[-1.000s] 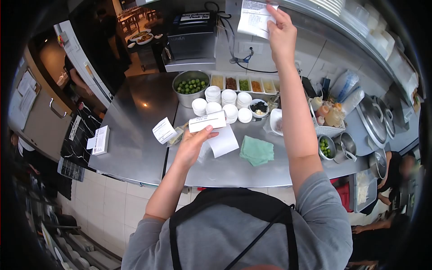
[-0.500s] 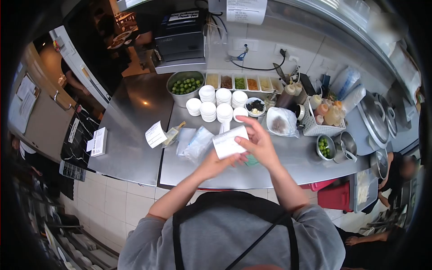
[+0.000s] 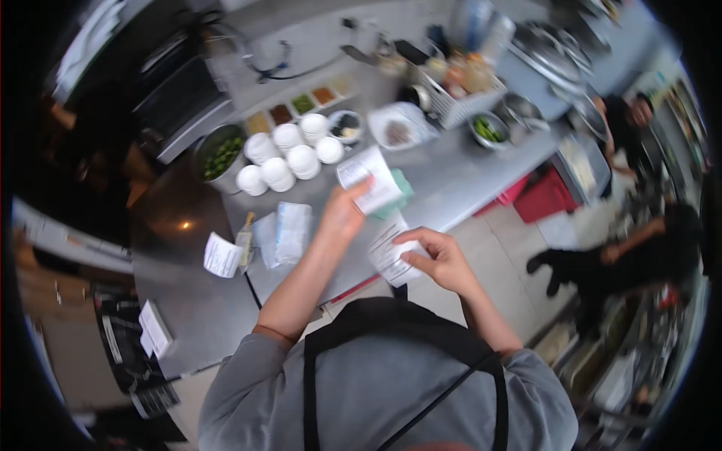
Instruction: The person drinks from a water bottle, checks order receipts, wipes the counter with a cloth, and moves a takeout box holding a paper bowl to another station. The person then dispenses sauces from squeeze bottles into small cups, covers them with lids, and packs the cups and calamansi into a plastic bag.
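Note:
Over the steel counter, my left hand (image 3: 344, 214) is closed on a printed paper slip (image 3: 380, 184), its edge pinched between thumb and fingers. Lower and to the right, my right hand (image 3: 440, 259) pinches a second printed slip (image 3: 385, 252) just past the counter's front edge. Behind the left slip a green cloth (image 3: 406, 197) lies partly hidden. Left of my left arm are a clear plastic bag with white contents (image 3: 292, 233) and another curled receipt (image 3: 223, 255).
Stacked white cups (image 3: 303, 161) stand beside a pot of green limes (image 3: 222, 161). Behind them is a row of topping trays (image 3: 303, 104). A basket of bottles (image 3: 470, 101) and a bowl of limes (image 3: 489, 129) are farther right. A person (image 3: 639, 240) is at the right.
My hands have come apart, each with a slip now; before, they were together around one. The view has turned to the right. My right hand has moved down toward the counter's front edge.

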